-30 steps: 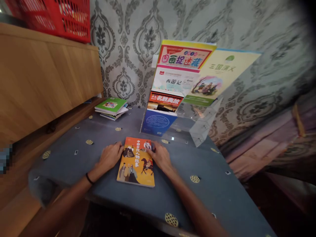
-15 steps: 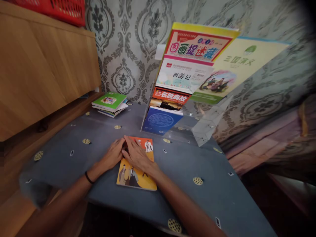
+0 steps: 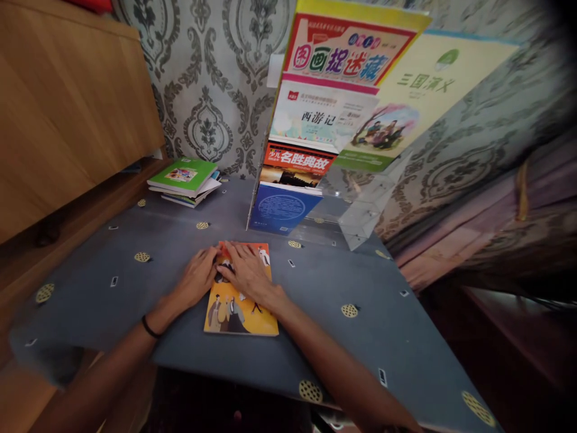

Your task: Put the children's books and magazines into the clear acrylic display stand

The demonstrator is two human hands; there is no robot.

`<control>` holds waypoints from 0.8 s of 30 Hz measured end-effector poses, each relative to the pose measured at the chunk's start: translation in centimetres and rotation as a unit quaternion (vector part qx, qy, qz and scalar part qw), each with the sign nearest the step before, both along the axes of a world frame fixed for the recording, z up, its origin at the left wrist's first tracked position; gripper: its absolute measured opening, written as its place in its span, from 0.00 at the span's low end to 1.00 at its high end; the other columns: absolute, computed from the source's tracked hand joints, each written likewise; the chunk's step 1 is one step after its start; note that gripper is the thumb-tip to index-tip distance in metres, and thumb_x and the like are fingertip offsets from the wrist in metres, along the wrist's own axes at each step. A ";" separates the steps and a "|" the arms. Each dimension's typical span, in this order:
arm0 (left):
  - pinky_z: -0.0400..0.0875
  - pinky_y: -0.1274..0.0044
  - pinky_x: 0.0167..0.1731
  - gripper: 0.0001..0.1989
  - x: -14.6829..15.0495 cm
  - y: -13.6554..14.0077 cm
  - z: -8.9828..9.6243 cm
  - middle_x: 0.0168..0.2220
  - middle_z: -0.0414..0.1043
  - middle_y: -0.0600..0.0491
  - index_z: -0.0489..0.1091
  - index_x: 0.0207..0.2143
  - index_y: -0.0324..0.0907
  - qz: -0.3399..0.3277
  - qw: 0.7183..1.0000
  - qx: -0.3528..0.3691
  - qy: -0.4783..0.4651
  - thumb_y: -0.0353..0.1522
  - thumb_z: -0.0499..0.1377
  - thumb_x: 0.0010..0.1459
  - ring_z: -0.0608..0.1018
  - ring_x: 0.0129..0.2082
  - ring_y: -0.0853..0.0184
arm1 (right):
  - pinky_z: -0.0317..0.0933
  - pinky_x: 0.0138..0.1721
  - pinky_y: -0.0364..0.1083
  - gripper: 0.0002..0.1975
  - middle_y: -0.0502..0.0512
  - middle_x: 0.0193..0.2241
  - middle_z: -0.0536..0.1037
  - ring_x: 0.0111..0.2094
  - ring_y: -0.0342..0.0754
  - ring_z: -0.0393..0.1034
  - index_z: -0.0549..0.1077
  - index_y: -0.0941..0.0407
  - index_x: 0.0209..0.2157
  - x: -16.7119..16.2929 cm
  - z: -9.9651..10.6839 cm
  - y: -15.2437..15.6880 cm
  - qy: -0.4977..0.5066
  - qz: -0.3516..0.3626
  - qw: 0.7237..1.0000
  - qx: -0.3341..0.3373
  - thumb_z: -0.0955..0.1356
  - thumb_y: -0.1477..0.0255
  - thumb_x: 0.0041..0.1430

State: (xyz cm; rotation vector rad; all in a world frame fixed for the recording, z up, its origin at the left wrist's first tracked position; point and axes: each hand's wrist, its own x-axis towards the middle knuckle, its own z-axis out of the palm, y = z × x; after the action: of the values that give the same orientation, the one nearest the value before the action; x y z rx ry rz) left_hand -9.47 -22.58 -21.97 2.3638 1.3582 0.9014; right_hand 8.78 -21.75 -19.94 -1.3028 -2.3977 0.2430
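A thin book (image 3: 242, 310) with an orange and yellow cover of drawn figures lies closed and flat on the cloth-covered table. My right hand (image 3: 246, 270) rests palm down across its upper part, fingers stretched out toward the top edge. Along the book's upper left edge lies my left hand (image 3: 198, 278), its fingers extended and its fingertips close to the right hand's. Neither hand grips the book. Part of the cover's top is hidden under the fingers.
Beyond the book stands a clear display rack (image 3: 360, 210) with several upright books, among them a blue one (image 3: 283, 207). A stack of books topped by a green one (image 3: 183, 174) lies at the back left, near a wooden cabinet (image 3: 72, 102). A patterned cloth (image 3: 315, 282) covers the table.
My fingertips have drawn slightly apart, and my right hand lies flatter on the book's top part. The whole view has shifted a little; the book remains between my hands.
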 end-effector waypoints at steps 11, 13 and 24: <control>0.70 0.58 0.57 0.12 0.0 0.1 -0.8 0.54 0.74 0.44 0.65 0.50 0.44 0.014 1.000 0.009 -0.002 0.32 0.46 0.69 0.73 0.56 0.56 | 0.50 0.66 0.63 0.23 0.66 0.54 0.79 0.58 0.58 0.71 0.64 0.58 0.64 5.7 0.4 0.0 0.022 -0.104 0.994 -0.027 0.59 0.66 0.72; 0.70 0.58 0.57 0.13 -0.1 0.1 -0.7 0.56 0.73 0.44 0.65 0.50 0.44 0.012 1.000 0.012 0.006 0.33 0.46 0.69 0.73 0.56 0.55 | 0.51 0.66 0.62 0.22 0.63 0.53 0.80 0.58 0.55 0.72 0.64 0.57 0.64 7.4 -0.2 0.5 0.090 -0.085 0.991 -0.045 0.58 0.68 0.72; 0.66 0.54 0.61 0.15 3.6 2.0 1.8 0.54 0.75 0.43 0.69 0.53 0.41 -0.053 0.987 0.080 0.126 0.31 0.47 0.69 0.69 0.62 0.52 | 0.61 0.61 0.58 0.23 0.58 0.49 0.83 0.54 0.54 0.74 0.66 0.53 0.61 10.2 -2.4 2.8 0.353 -0.051 0.927 -0.118 0.59 0.59 0.71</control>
State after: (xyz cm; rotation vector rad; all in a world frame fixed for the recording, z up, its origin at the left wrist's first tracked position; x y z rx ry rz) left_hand -5.86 -20.62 -20.15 2.7226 1.2724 0.7261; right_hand 18.98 -18.96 -22.34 -1.1646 -1.7172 0.8368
